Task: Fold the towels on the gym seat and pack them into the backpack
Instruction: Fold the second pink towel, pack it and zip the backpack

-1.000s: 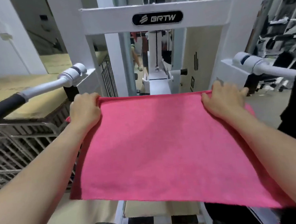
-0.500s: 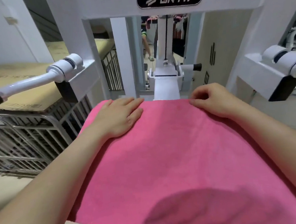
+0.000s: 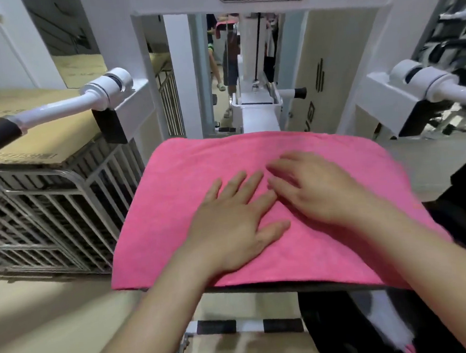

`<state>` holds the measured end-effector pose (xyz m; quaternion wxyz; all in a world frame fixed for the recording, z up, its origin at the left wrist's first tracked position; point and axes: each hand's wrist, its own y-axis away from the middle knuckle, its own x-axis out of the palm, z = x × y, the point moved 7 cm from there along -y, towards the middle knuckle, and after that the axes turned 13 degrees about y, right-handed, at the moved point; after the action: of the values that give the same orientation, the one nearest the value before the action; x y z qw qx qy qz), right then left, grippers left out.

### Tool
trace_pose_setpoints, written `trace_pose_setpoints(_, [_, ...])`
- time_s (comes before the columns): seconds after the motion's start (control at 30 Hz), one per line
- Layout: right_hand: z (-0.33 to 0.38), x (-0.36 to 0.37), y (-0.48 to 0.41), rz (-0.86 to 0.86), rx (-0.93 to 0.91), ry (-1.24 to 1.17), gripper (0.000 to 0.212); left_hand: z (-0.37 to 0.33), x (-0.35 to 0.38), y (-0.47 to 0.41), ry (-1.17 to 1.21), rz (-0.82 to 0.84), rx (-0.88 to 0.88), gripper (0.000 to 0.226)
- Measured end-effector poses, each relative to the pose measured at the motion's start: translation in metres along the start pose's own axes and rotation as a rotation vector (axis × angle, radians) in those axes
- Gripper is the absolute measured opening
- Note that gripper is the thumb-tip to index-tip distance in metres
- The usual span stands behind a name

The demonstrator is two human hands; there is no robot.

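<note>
The left hand [image 3: 235, 223] and right hand [image 3: 318, 189] are lying flat, released, on the pink towel [image 3: 187, 168] covering the gym seat [image 3: 275, 287]; folding is seemingly just starting, packing is waiting.

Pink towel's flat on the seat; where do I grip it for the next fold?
Probably the two left corners of the pink towel, pinched from the left side: it lies flat with nothing raised, and that edge lies free. The left hand and right hand rest flat on its middle.
</note>
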<state>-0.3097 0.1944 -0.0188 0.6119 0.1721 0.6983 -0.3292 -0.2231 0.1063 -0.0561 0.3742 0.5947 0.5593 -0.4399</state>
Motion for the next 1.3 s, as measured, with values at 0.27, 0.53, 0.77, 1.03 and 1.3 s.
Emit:
trace_pose_setpoints(0.27, [-0.068,-0.001,0.095,0.06,0.642,0.074,0.055,-0.044,-0.011,0.0,0.16,-0.159,0.233,0.034])
trace_pose_setpoints(0.53, [-0.12,0.052,0.206,0.149,1.134,-1.349,0.047,-0.168,0.056,-0.002,-0.123,-0.125,0.513,0.077])
trace_pose_setpoints(0.77, [-0.156,0.064,0.201,-0.184,0.985,-1.598,0.016,-0.215,0.065,-0.011,-0.063,-0.573,0.479,0.012])
trace_pose_setpoints(1.03, [-0.172,0.08,0.16,-0.051,1.011,-1.874,0.028,-0.213,0.051,-0.038,0.035,-0.535,0.159,0.029])
trace_pose_setpoints(1.3, [-0.218,0.027,0.072,-0.232,0.901,-1.42,0.043,-0.201,0.045,-0.04,0.465,-0.44,0.075,0.023])
